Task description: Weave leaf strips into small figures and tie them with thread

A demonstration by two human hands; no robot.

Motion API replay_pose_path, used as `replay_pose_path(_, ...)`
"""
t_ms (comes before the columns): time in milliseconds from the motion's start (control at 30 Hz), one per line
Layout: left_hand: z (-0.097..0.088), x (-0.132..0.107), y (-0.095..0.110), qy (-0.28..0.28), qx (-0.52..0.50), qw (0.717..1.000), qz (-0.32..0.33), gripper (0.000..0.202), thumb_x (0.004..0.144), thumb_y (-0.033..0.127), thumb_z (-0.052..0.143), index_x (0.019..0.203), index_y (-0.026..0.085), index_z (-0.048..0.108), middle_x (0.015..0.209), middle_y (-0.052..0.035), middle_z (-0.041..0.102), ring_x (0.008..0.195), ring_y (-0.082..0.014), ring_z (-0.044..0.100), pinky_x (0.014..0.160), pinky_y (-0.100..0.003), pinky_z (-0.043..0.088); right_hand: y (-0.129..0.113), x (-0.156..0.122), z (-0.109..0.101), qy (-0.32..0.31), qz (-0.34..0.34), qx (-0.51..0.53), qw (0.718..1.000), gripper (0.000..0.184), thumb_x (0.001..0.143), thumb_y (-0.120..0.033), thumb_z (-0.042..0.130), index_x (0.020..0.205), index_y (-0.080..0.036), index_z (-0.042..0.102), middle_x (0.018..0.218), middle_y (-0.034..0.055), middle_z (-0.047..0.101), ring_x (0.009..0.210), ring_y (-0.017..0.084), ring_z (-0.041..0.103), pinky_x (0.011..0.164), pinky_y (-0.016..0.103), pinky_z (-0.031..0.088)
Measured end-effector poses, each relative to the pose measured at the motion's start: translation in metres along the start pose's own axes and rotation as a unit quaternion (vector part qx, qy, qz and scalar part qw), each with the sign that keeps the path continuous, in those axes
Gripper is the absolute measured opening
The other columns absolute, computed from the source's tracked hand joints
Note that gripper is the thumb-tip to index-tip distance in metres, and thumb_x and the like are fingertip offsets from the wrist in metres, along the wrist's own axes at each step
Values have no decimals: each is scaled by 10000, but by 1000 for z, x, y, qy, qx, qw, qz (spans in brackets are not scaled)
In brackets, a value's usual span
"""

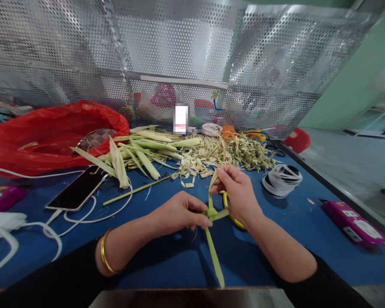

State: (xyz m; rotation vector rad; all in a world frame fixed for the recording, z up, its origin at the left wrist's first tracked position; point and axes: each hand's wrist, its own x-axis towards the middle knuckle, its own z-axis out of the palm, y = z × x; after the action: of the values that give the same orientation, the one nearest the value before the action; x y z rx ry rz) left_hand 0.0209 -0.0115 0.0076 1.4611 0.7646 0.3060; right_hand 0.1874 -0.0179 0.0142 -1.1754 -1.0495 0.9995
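Note:
Between thumb and fingers, my left hand (pixel 184 211) pinches the crossing of some green leaf strips (pixel 214 252), which look like corn husk. One strip hangs down toward the table's front edge, and a short one points right. My right hand (pixel 235 188) is closed on the upper end of a strip, a little higher and to the right. Under that hand lies a yellow-handled tool (pixel 237 221), mostly covered, so its kind does not show. Beyond both hands rests a pile of green husks (pixel 147 156), with cut pale bits (pixel 192 167) beside it.
A red plastic bag (pixel 51 132) stands at the left, near a phone (pixel 78 188) with white cables. To the right are a roll of white cord (pixel 281 180) and a purple pack (pixel 356 222). A perforated metal panel (pixel 179 47) closes off the back of the blue table (pixel 167 265).

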Motion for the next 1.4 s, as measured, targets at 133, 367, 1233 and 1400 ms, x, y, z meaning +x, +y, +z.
replay_pose_path(133, 1, 1, 1, 24, -31, 999, -14, 248, 662, 393, 708, 710, 154, 657, 587, 20, 613, 472, -76, 504, 472, -197, 355, 2, -2, 1, -25, -45, -19, 999, 234, 846, -396, 548, 742, -192, 500, 616, -40, 592, 558, 124, 641, 580, 236, 484)
replay_pose_path(367, 5, 1, 4, 121, -94, 987, -43, 283, 695, 416, 674, 722, 134, 667, 605, -30, 657, 417, -53, 443, 435, -189, 287, -1, -12, 4, -162, -131, -111, 972, 119, 889, -316, 495, 844, -211, 529, 815, 11, 640, 812, 155, 635, 747, 288, 476)
replay_pose_path(1233, 2, 3, 4, 193, -75, 978, -17, 265, 709, 388, 671, 619, 139, 663, 492, -2, 586, 427, -68, 476, 431, -188, 340, 11, -7, 8, -129, 136, 37, 982, 272, 659, -355, 725, 580, -148, 567, 514, -32, 534, 456, 67, 441, 480, 219, 341)
replay_pose_path(1400, 3, 4, 3, 193, -72, 978, -31, 211, 692, 336, 677, 637, 132, 675, 457, 4, 568, 418, -77, 473, 450, -198, 358, 14, -5, 7, -62, 74, 60, 994, 242, 680, -313, 705, 576, -154, 556, 497, -48, 527, 425, 60, 443, 476, 219, 340)
